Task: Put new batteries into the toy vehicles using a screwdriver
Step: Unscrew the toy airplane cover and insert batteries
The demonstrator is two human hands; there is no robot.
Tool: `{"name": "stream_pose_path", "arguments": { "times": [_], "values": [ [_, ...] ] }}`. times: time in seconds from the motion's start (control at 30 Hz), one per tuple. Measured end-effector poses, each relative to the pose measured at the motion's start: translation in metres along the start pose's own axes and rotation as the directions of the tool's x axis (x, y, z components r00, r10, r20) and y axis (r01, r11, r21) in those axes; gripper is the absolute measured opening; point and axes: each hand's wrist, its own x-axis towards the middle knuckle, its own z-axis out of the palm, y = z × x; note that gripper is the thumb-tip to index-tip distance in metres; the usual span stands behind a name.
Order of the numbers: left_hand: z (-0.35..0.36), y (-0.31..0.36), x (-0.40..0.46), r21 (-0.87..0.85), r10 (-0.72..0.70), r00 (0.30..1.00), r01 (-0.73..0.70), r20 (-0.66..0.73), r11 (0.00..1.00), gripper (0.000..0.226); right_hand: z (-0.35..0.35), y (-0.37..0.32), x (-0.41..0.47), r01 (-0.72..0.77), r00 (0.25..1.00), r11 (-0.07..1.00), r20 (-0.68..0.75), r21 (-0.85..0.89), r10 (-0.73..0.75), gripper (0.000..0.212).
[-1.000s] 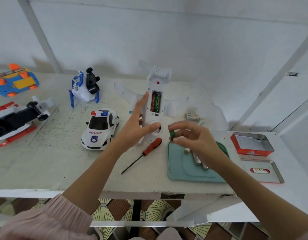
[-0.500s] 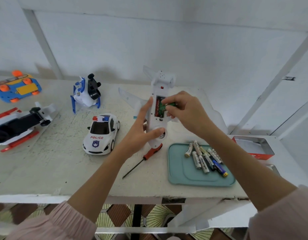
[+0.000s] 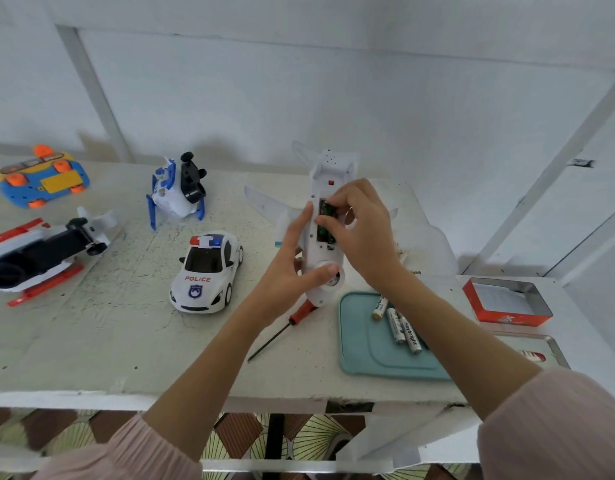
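We are gripping the toy plane (image 3: 325, 237) belly-up in our left hand (image 3: 292, 268) so our right hand (image 3: 359, 230), fingers curled, is pressing a battery (image 3: 325, 220) into its open compartment.

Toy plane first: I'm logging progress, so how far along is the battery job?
Done: the toy plane lies belly up with its battery bay uncovered. In hand: the left hand steadies it while the right hand presses a green battery into the bay. Left: the cover is not on, the screwdriver lies unused, and the police car is untouched.
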Motion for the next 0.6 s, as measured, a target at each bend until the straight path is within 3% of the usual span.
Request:
{"name": "stream_pose_path", "arguments": {
  "times": [0.33, 0.6],
  "values": [
    [0.003, 0.001, -0.004, -0.064, 0.004, 1.0, -0.005, -0.016, 0.998, 0.088, -0.008, 0.017, 0.0, 0.307, 0.952, 0.928, 0.094, -0.213, -0.293, 0.018],
    [0.006, 0.006, -0.005, -0.029, 0.058, 0.998, -0.058, -0.002, 0.998, 0.085, -0.017, 0.017, 0.002, 0.324, 0.946, 0.92, 0.064, -0.221, -0.317, 0.018]
  ]
}}
